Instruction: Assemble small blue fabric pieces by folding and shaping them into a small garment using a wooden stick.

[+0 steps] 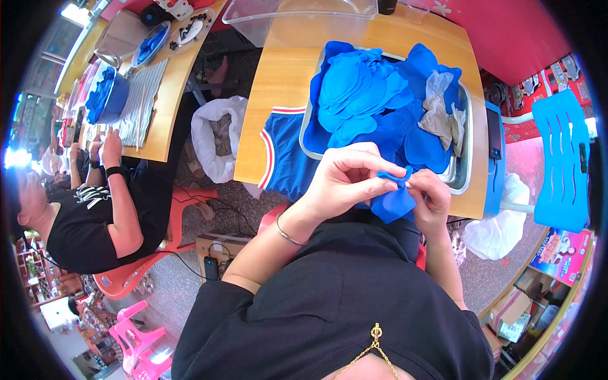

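Observation:
A small blue fabric piece (394,204) is pinched between my two hands, just in front of my body. My left hand (351,179) grips its upper edge with thumb and forefinger. Close beside it, my right hand (432,196) is closed on the right side of the same piece. Beyond my hands stands a metal tray (467,120) heaped with blue fabric pieces (354,88), lighter ones at the left and darker ones around them. Crumpled clear plastic bags (437,114) lie on the pile's right side.
The tray is on a wooden table (272,76), with a clear plastic bin (297,19) behind. A blue cloth with red-white trim (285,155) hangs over the front edge. A blue chair (560,161) is at right, a white-lined bin (212,142) at left. Another person (95,221) works further left.

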`<action>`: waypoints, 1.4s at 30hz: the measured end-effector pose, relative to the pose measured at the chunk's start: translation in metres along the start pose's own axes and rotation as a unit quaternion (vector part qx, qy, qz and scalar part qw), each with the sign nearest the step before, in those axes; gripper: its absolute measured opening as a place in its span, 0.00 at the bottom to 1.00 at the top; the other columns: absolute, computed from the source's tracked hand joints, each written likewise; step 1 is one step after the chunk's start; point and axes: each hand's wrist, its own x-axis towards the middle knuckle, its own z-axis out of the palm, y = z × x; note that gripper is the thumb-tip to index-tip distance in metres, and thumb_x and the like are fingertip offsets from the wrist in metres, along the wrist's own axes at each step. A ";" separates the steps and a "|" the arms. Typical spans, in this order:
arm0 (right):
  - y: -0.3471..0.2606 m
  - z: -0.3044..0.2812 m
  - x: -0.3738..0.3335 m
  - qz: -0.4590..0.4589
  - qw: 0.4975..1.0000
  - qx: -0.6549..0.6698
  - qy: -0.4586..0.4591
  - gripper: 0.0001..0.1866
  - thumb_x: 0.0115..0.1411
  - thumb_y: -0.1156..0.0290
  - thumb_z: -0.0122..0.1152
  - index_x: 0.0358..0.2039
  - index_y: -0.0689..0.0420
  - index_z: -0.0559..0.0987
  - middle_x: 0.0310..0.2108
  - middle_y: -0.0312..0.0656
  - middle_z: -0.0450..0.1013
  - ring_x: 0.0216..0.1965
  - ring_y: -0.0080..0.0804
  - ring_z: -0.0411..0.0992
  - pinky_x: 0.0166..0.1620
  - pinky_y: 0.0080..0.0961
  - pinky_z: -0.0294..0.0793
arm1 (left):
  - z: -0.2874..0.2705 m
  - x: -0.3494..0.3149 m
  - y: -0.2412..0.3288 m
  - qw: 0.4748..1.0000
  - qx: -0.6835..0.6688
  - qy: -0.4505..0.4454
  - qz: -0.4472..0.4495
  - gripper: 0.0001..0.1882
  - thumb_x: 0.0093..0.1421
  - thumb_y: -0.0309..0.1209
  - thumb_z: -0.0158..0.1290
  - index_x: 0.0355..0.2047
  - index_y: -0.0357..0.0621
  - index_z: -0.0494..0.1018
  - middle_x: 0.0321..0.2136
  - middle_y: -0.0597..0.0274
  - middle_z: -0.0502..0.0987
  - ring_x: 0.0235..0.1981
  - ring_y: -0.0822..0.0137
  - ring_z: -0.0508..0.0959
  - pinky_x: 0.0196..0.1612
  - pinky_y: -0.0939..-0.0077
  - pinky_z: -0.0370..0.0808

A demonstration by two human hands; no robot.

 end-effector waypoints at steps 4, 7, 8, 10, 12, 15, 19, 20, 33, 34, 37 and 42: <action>-0.002 0.000 -0.001 0.026 0.999 0.034 -0.025 0.13 0.47 0.85 0.58 0.35 0.60 0.79 0.28 0.40 0.75 0.26 0.25 0.71 0.28 0.17 0.66 | -0.001 0.000 0.003 1.000 0.004 -0.006 -0.025 0.12 0.47 0.18 0.59 0.34 0.37 0.78 0.23 0.67 0.68 0.19 0.81 0.66 0.17 0.91 0.60; -0.005 -0.003 -0.003 0.063 0.994 0.059 -0.062 0.09 0.51 0.82 0.56 0.34 0.62 0.78 0.29 0.41 0.75 0.28 0.26 0.72 0.32 0.18 0.68 | -0.002 0.001 0.004 0.999 0.029 -0.012 -0.016 0.12 0.47 0.18 0.59 0.34 0.38 0.78 0.23 0.68 0.68 0.19 0.81 0.66 0.17 0.91 0.60; -0.006 -0.006 -0.004 0.084 0.990 0.071 -0.087 0.07 0.53 0.81 0.55 0.34 0.63 0.78 0.31 0.41 0.75 0.29 0.25 0.72 0.33 0.19 0.68 | 0.000 0.001 0.006 0.999 0.029 -0.013 -0.015 0.12 0.47 0.18 0.59 0.34 0.38 0.78 0.23 0.68 0.68 0.19 0.81 0.66 0.17 0.91 0.60; -0.008 -0.008 -0.006 0.149 0.973 0.139 -0.106 0.07 0.56 0.78 0.53 0.35 0.63 0.77 0.31 0.39 0.75 0.29 0.23 0.72 0.32 0.17 0.68 | 0.001 0.001 0.010 0.999 0.030 -0.012 -0.032 0.10 0.48 0.19 0.59 0.33 0.38 0.78 0.23 0.68 0.69 0.20 0.81 0.67 0.17 0.91 0.61; -0.010 -0.007 -0.006 0.213 0.947 0.206 -0.126 0.08 0.59 0.75 0.51 0.35 0.64 0.76 0.30 0.37 0.75 0.29 0.21 0.71 0.32 0.16 0.67 | 0.000 0.000 0.008 0.999 0.037 -0.008 -0.034 0.10 0.49 0.20 0.59 0.35 0.38 0.77 0.24 0.68 0.69 0.21 0.82 0.68 0.18 0.90 0.62; -0.013 -0.004 -0.002 0.275 0.899 0.302 -0.159 0.12 0.64 0.69 0.44 0.39 0.62 0.73 0.28 0.34 0.71 0.27 0.15 0.67 0.29 0.10 0.63 | 0.006 0.001 0.007 0.999 0.027 0.033 -0.023 0.11 0.51 0.23 0.59 0.37 0.39 0.75 0.23 0.71 0.69 0.21 0.84 0.66 0.21 0.92 0.61; -0.014 -0.003 -0.002 0.293 0.886 0.335 -0.133 0.11 0.64 0.69 0.45 0.38 0.62 0.73 0.29 0.35 0.71 0.27 0.15 0.67 0.28 0.10 0.64 | 0.008 0.000 0.008 0.997 0.020 0.073 0.023 0.14 0.51 0.23 0.59 0.39 0.39 0.72 0.26 0.70 0.69 0.24 0.85 0.66 0.25 0.92 0.62; -0.014 -0.002 -0.003 0.279 0.897 0.321 -0.122 0.10 0.63 0.70 0.46 0.38 0.63 0.73 0.29 0.35 0.71 0.27 0.15 0.68 0.29 0.11 0.65 | 0.008 0.000 0.008 0.994 0.041 0.085 0.056 0.13 0.51 0.23 0.59 0.38 0.39 0.72 0.28 0.68 0.69 0.27 0.84 0.68 0.26 0.91 0.63; -0.001 0.002 -0.008 0.106 0.982 0.153 -0.021 0.10 0.52 0.85 0.55 0.36 0.63 0.75 0.32 0.40 0.71 0.31 0.23 0.69 0.35 0.16 0.68 | 0.004 0.002 0.002 0.986 0.094 0.047 0.131 0.09 0.49 0.21 0.59 0.33 0.38 0.76 0.28 0.64 0.70 0.27 0.78 0.69 0.27 0.89 0.65; -0.002 0.002 -0.008 0.107 0.982 0.153 -0.021 0.10 0.52 0.85 0.55 0.36 0.63 0.75 0.32 0.40 0.71 0.31 0.23 0.69 0.35 0.16 0.68 | 0.003 0.002 0.002 0.988 0.087 0.045 0.118 0.09 0.49 0.21 0.59 0.33 0.38 0.76 0.27 0.65 0.70 0.26 0.79 0.69 0.26 0.89 0.65; -0.002 0.001 -0.008 0.130 0.978 0.161 -0.021 0.10 0.51 0.85 0.55 0.36 0.63 0.76 0.30 0.39 0.72 0.30 0.23 0.70 0.34 0.15 0.68 | 0.004 0.003 0.002 0.994 0.048 0.040 0.086 0.09 0.50 0.20 0.59 0.33 0.37 0.76 0.27 0.66 0.70 0.25 0.80 0.69 0.24 0.89 0.64; -0.011 0.000 -0.005 0.182 0.956 0.222 -0.064 0.08 0.56 0.81 0.52 0.36 0.64 0.75 0.29 0.39 0.73 0.27 0.22 0.70 0.34 0.17 0.68 | 0.002 0.002 0.002 0.997 0.026 0.025 0.062 0.08 0.51 0.20 0.58 0.33 0.37 0.76 0.27 0.67 0.71 0.25 0.82 0.69 0.24 0.90 0.64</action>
